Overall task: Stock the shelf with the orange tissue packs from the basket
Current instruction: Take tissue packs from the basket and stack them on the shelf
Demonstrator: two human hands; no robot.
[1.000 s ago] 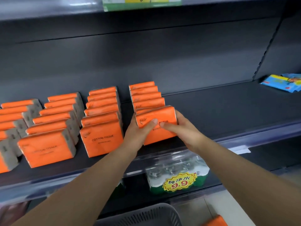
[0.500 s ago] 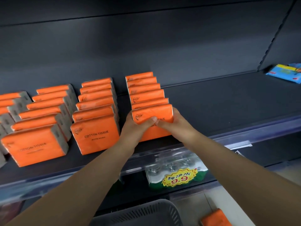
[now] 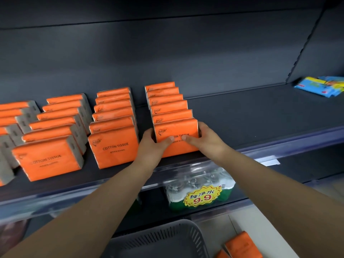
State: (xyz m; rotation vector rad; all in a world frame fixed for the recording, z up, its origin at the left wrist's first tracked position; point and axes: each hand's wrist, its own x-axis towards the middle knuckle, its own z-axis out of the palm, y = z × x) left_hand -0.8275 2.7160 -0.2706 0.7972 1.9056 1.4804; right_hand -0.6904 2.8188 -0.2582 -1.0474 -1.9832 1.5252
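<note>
Orange wrappers fill the left half of the dark shelf [image 3: 260, 116] in four rows. At nine o'clock the far-left row [image 3: 11, 116] is cut by the picture's edge and shows mostly grey ends. The second row [image 3: 55, 127] and third row [image 3: 113, 123] each have a front face printed COTTON TISSUE; the packs behind show only top edges.

The fourth row [image 3: 167, 103], just right of centre, ends in the front pack [image 3: 176, 131], which sits on the shelf near its front lip. The left hand [image 3: 151, 144] grips its left side and the right hand [image 3: 207, 143] its right side. Both thumbs lie on the printed face and cover part of the lettering; the other fingers curl behind, hidden. This pack stands on its long edge, its broad face toward the camera and tipped slightly back against the pack behind. Its long axis runs nine to three o'clock.

At five o'clock a wrapped pack of bottles [image 3: 201, 185] with a yellow 9.9 tag sits on the lower shelf, its top blurred behind the clear shelf lip. At six o'clock the grey slotted basket [image 3: 163, 239] is cut off by the bottom edge; what it holds cannot be told. Right of it, loose orange packs [image 3: 243, 246] lie on the pale floor, partly out of frame. At two o'clock blue packets [image 3: 322, 86] lie flat on the shelf, cropped at the right edge.
</note>
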